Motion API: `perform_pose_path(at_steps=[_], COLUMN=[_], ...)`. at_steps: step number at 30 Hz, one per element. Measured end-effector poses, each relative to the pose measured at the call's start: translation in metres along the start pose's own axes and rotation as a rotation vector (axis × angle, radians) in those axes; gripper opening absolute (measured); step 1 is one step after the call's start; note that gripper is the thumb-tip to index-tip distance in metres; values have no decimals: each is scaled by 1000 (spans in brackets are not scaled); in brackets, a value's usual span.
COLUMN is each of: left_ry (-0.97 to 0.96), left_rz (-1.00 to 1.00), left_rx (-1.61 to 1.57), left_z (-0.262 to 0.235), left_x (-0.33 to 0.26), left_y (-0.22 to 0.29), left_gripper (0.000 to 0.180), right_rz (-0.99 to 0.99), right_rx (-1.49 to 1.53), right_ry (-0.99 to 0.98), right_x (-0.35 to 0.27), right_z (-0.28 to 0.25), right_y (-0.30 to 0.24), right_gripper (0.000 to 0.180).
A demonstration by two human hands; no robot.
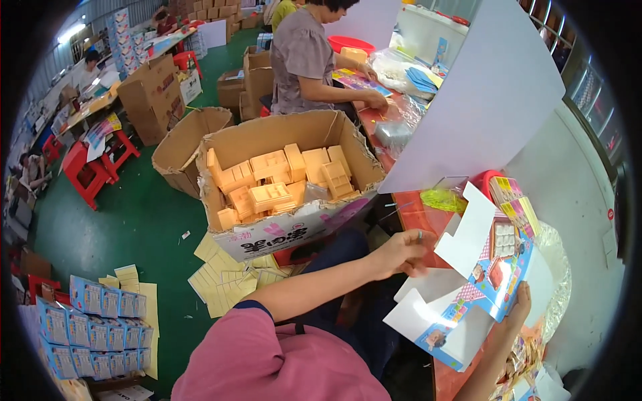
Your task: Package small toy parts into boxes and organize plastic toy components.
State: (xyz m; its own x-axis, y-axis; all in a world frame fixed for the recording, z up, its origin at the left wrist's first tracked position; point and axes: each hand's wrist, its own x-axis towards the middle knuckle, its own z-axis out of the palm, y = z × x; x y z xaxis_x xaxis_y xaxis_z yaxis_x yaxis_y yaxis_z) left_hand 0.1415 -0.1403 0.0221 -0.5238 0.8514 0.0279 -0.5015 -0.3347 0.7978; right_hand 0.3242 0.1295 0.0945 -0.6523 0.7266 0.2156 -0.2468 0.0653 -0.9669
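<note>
An unfolded blue-and-white printed cardboard box (461,301) with white flaps is held over the red table at the right. My right hand (519,306) grips its right edge, with the fingers partly hidden by the card. Just left of the raised white flap (461,244) is my left hand (403,254), its fingers apart and slightly smeared by motion. Nothing shows in that hand. Beyond my left arm stands an open carton (287,120) filled with orange-yellow plastic toy furniture pieces (271,194).
A white partition (481,113) rises across the red table (409,200). Behind it, a co-worker (307,60) handles small items. Stacked blue boxes (93,334) and yellow card sheets (224,274) lie at lower left. Printed cards (515,200) and clear plastic (555,267) sit at right.
</note>
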Motion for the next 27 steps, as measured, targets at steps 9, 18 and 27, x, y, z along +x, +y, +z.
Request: perform_pose_path(at_steps=[9, 18, 27], left_ry=[-86, -522, -762], left_rz=[57, 294, -32], left_rx=[733, 1336, 1336], left_z=[18, 78, 156], left_x=[32, 113, 176], left_y=[53, 122, 115], left_gripper=[41, 25, 20], right_rz=[122, -1099, -1189], right_rx=[469, -1097, -1546], right_ry=[-80, 1, -366], right_x=[-37, -31, -1], right_z=[18, 41, 46], right_y=[81, -61, -119], right_gripper=[34, 68, 60])
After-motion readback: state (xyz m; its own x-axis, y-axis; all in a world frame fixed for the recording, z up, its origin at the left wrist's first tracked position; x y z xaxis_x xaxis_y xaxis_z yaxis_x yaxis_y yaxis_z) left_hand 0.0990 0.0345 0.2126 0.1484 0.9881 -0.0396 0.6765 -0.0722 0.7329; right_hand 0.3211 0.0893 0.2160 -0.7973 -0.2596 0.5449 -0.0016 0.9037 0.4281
